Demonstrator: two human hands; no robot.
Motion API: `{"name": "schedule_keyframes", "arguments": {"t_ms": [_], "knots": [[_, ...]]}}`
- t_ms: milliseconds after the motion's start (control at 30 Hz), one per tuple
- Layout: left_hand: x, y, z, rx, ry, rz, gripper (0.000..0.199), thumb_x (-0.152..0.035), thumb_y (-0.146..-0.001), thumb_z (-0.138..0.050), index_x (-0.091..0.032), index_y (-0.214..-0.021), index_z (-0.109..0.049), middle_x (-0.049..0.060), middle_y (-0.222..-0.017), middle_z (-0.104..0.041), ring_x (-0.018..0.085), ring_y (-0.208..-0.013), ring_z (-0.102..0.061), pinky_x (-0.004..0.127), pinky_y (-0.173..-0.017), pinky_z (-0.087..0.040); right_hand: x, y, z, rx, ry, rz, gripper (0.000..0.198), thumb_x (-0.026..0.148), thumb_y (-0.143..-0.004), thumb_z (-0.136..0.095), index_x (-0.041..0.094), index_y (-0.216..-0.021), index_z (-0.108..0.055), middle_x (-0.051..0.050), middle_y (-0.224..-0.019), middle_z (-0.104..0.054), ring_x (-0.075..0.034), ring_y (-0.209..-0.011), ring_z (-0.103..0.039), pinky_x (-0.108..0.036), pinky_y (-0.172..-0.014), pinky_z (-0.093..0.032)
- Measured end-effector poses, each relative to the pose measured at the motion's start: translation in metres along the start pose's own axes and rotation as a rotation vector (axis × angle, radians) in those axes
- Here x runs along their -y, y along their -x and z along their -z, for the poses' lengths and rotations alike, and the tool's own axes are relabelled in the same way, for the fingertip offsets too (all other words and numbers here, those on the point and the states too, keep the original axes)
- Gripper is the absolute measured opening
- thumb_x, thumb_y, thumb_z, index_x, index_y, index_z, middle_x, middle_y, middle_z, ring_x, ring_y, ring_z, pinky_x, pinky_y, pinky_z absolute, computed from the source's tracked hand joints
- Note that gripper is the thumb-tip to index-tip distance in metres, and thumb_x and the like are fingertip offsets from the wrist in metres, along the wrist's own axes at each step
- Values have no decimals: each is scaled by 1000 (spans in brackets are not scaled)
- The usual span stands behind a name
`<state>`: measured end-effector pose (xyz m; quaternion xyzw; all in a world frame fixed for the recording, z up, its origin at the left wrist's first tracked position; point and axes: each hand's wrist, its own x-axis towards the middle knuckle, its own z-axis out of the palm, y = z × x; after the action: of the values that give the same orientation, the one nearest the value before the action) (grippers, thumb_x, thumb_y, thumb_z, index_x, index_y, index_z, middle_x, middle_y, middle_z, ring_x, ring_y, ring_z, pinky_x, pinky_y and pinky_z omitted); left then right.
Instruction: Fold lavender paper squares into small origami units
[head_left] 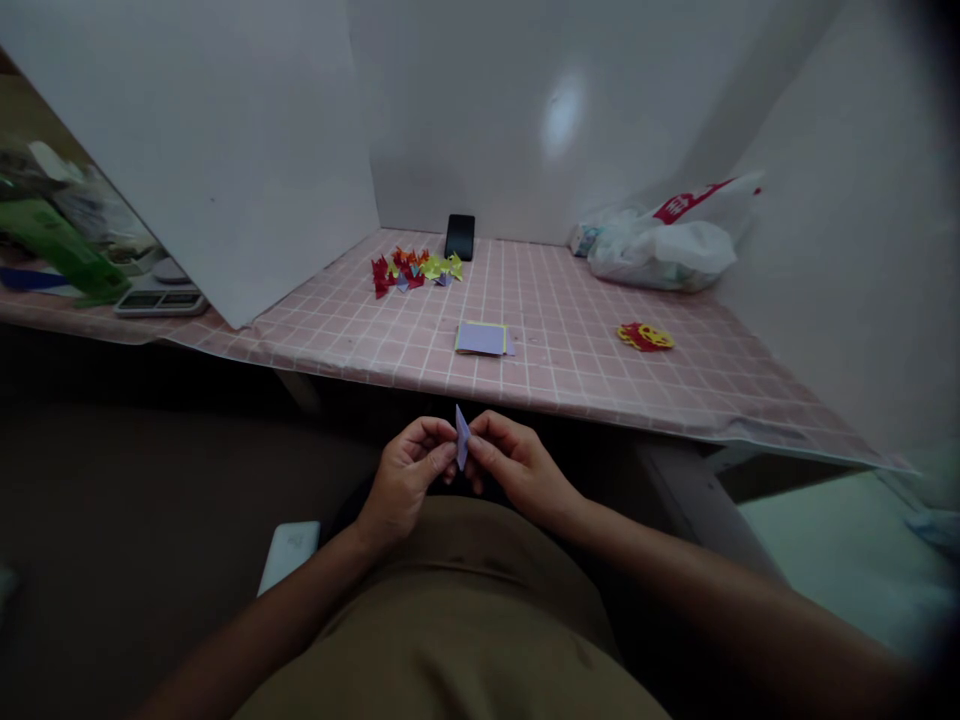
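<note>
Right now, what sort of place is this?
Probably a papercraft workspace: a pink-checked table holds colourful folded pieces and a paper stack, and the left hand and right hand hold purple folded paper.

the folded paper (462,440) is lilac, the tablecloth (562,345) white-gridded pink.

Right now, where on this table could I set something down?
Bare pink checked tablecloth lies between the lavender-topped paper stack and the flat red and yellow cut-outs, and left of that stack. It's crowded behind: multicoloured folded papers by the black phone and, farther right, the white plastic bag.
</note>
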<state>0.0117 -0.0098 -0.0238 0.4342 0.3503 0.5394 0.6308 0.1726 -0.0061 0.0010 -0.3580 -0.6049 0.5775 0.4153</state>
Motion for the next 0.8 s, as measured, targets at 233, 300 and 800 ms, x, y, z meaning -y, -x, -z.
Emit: {"name": "schedule_keyframes", "arguments": {"t_ms": [233, 300, 800], "knots": [[-8, 2, -5, -26, -289, -73, 19, -31, -78, -73, -17, -84, -62, 0, -78, -62, 13, -70, -58, 25, -67, -48, -7, 2, 0, -159, 583, 221, 16, 20, -88, -53, 20, -72, -52, 1, -63, -56, -11, -57, -49, -24, -54, -36], [-8, 2, -5, -54, -337, -101, 16, -30, -78, -72, -17, -84, -63, 0, -79, -63, 14, -73, -59, 25, -68, -48, -9, 2, 0, -148, 667, 261, 16, 20, -88, -52, 20, -72, -51, 1, -64, -55, -11, -56, -48, -25, -54, -35], [-2, 7, -5, -145, -546, -289, 12, -24, -84, -69, -21, -95, -72, 4, -89, -69, 19, -82, -64, 28, -74, -49, -21, 4, 1, -196, 960, 417, 21, 21, -92, -47, 21, -72, -51, -2, -64, -58, -13, -58, -51, -26, -56, -35]]}}
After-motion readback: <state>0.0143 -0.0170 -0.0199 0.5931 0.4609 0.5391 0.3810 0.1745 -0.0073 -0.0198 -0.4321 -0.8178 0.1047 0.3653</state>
